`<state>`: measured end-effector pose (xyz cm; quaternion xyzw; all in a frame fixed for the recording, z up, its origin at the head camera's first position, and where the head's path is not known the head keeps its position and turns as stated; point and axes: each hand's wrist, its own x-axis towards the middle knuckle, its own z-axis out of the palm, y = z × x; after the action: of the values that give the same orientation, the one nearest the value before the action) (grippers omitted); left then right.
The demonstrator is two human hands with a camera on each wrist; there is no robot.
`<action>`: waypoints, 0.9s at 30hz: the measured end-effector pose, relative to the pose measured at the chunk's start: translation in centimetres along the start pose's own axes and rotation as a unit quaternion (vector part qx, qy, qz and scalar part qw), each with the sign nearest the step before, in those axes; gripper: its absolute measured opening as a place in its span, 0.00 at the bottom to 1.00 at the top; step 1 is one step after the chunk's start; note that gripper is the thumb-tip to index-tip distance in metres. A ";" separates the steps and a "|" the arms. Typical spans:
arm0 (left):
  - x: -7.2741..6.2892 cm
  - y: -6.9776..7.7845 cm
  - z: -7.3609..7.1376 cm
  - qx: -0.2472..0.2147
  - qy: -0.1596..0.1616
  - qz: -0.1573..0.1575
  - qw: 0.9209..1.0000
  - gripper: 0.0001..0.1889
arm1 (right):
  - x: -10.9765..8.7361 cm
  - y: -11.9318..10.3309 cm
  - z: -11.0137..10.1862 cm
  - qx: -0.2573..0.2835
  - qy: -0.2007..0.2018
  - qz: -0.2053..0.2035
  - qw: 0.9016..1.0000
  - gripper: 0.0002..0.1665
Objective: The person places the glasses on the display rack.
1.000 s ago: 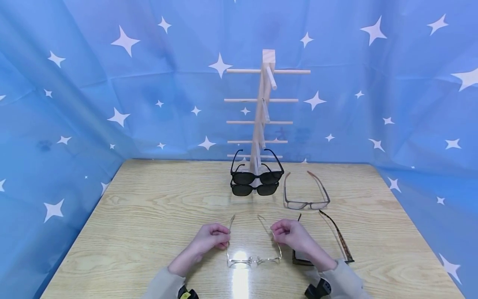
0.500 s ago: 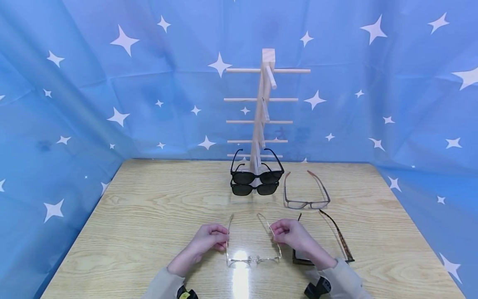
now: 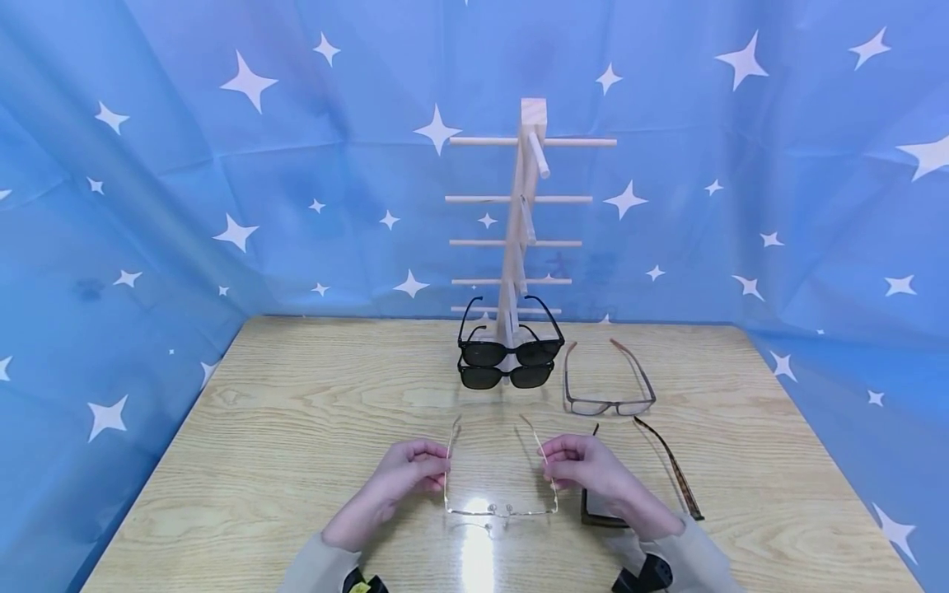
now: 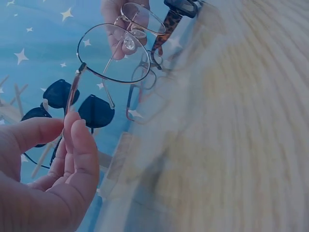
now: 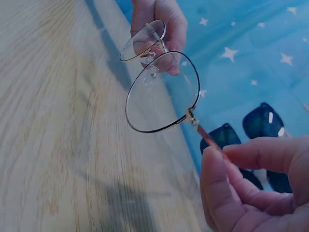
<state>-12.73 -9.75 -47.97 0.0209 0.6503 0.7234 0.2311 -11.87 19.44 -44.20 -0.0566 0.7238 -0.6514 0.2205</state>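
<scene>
Thin gold-rimmed eyeglasses with clear round lenses are held between both hands, temples unfolded and pointing away toward the rack. My left hand pinches the left temple between thumb and fingers; in the left wrist view, that hand grips it a little behind the hinge. The right temple is pinched by my right hand, and in the right wrist view the thumb and index finger of this hand meet on it. Beneath the right forearm lie tortoiseshell-armed dark glasses, partly hidden.
A wooden eyewear rack with several crossbars stands at the back; two pairs of black sunglasses hang low on it. Brown-framed glasses lie right of its base. A starry blue cloth hangs behind the wooden table.
Both hands keep their pinch while the gold-rimmed glasses rise slightly off the table and tilt. The left hand has shifted a little left. The other glasses stay where they were.
</scene>
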 end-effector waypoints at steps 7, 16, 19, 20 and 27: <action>-0.5 1.0 0.2 -0.009 0.000 0.011 1.000 0.18 | -0.6 -0.2 -0.5 0.040 -0.022 -0.002 0.999 0.18; -1.3 2.5 0.4 -0.020 0.002 0.026 0.999 0.17 | -1.0 -1.0 -0.7 0.072 -0.037 -0.019 0.997 0.13; -1.4 3.0 0.5 -0.024 0.002 0.027 0.999 0.16 | -1.1 -1.5 -0.7 0.079 -0.037 -0.023 0.996 0.11; -1.5 3.2 0.5 -0.025 0.002 0.027 0.999 0.16 | -1.2 -1.6 -0.8 0.077 -0.037 -0.024 0.996 0.10; -1.6 4.4 0.8 -0.032 0.000 0.040 0.999 0.14 | -1.7 -3.0 -1.1 0.069 -0.032 -0.038 0.996 0.10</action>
<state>-12.40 -9.79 -43.28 0.0397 0.6252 0.7527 0.2025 -11.40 20.62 -40.82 -0.0895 0.6668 -0.7057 0.2221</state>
